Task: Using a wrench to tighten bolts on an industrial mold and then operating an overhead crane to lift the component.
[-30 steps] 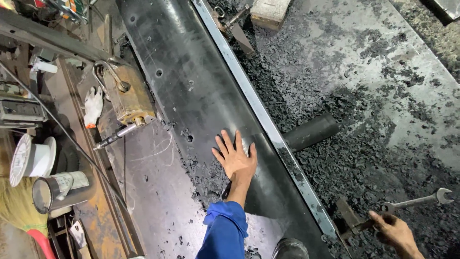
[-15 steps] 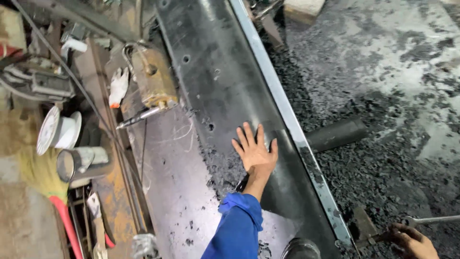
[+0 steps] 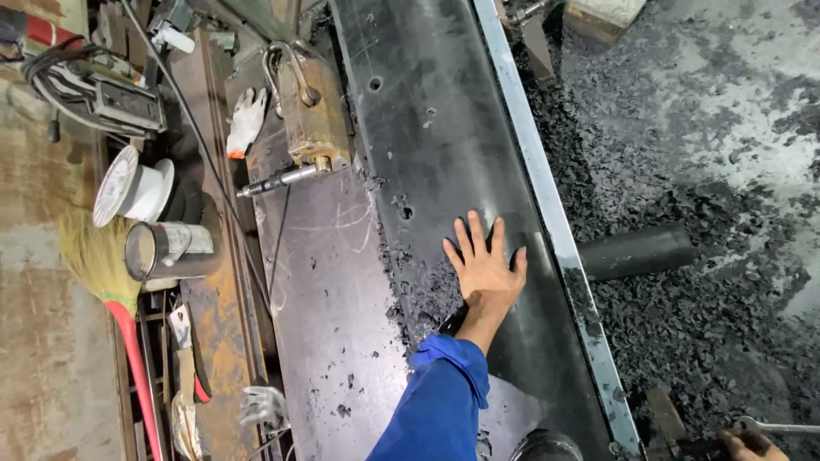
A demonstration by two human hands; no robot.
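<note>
We see the left hand (image 3: 484,266) lying flat, fingers spread and gripping nothing, on the black belt (image 3: 444,128) that runs from the top centre of the frame down to the lower right. It pressed the same way in both earlier frames, so the hand has not let go of the surface; what has changed is the view, which has swung so that the hand now sits at the centre rather than lower down. The blue sleeve (image 3: 440,410) rises from the bottom edge to meet it. Black crumbs (image 3: 418,290) lie heaped just left of the palm. The metal rail (image 3: 547,213) edges the belt on its right side, and the dark roller (image 3: 636,250) juts out from under it at centre right, well apart from the hand. The right hand (image 3: 752,444) has slid almost out of the lower right corner; a second ago it showed whole, closed on the wrench (image 3: 781,426). Now only a part of it shows beside the wrench's shaft, and we cannot tell whether it is closed on it. At upper left, newly in fuller view, lie a rusty block (image 3: 312,119), a white glove (image 3: 246,121), a white spool (image 3: 132,186), a tin can (image 3: 166,250) and a broom (image 3: 107,282).
</note>
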